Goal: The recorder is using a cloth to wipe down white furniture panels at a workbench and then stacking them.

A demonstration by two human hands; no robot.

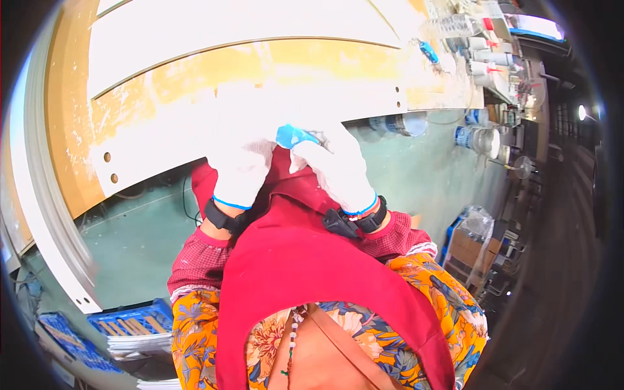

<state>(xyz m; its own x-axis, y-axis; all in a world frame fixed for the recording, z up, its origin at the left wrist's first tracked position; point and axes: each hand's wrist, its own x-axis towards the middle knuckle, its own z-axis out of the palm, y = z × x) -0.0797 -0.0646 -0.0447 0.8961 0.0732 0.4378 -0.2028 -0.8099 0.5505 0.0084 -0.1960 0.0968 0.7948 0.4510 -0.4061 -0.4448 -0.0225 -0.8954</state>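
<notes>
My right hand (335, 162), in a white knit glove with a blue cuff edge, is closed around a small blue hand tool (294, 135). Its exact kind is hidden by the fingers. My left hand (244, 170), gloved the same way, is beside it at the near edge of a long white and tan board (214, 68). Glare washes out the left fingers where they meet the white surface, so their pose does not show. Round holes pierce the board near its left and right ends.
A white slatted frame piece (49, 188) runs down the left side. Blue crates (133, 318) stand on the floor at lower left. Bottles (491, 57) and a blue object (428, 52) lie at upper right, with paint buckets (478, 138) below. A cardboard box (471, 250) is at right.
</notes>
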